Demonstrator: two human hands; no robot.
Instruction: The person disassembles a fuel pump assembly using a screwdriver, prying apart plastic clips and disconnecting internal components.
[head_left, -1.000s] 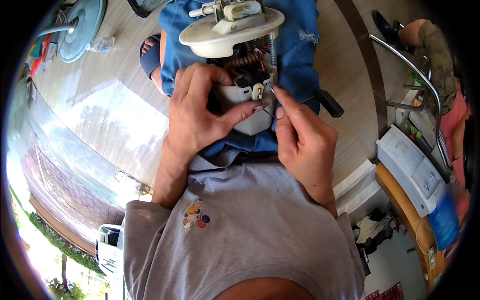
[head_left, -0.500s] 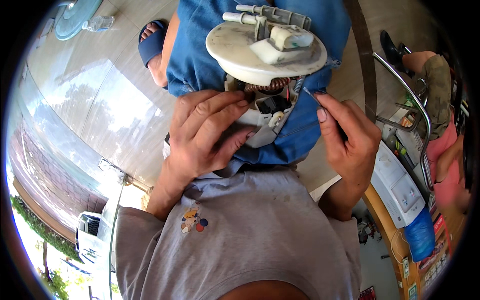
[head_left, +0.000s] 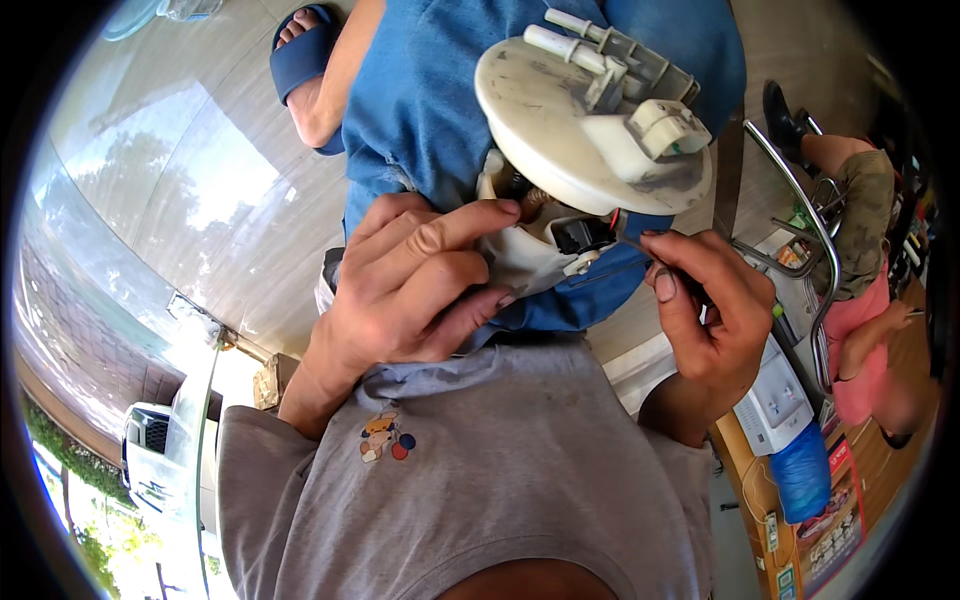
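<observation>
A fuel pump module [head_left: 590, 110] with a round off-white top plate, pipe stubs and a connector rests tilted on my lap. Its white lower housing [head_left: 540, 262] shows under the plate, along with a black part [head_left: 582, 236], a red wire and a thin metal rod. My left hand [head_left: 410, 275] grips the housing's left side, its index finger lying along the upper rim. In a pinch of thumb and index finger, my right hand [head_left: 715, 300] holds a thin metal tool [head_left: 628, 243]. The tool's tip is beside the black part; contact is unclear.
To the right, a person in a pink top [head_left: 862, 345] sits near a chair with a curved metal frame [head_left: 800, 185]. A white appliance [head_left: 775, 400] and a blue bag [head_left: 800, 475] are on a wooden counter [head_left: 740, 455]. A cardboard box [head_left: 270, 380] sits at left.
The module has shifted right and its top plate tilts down to the right. My right hand has lowered, bringing the tool from beside the spring toward the black part. My left hand still grips the housing.
</observation>
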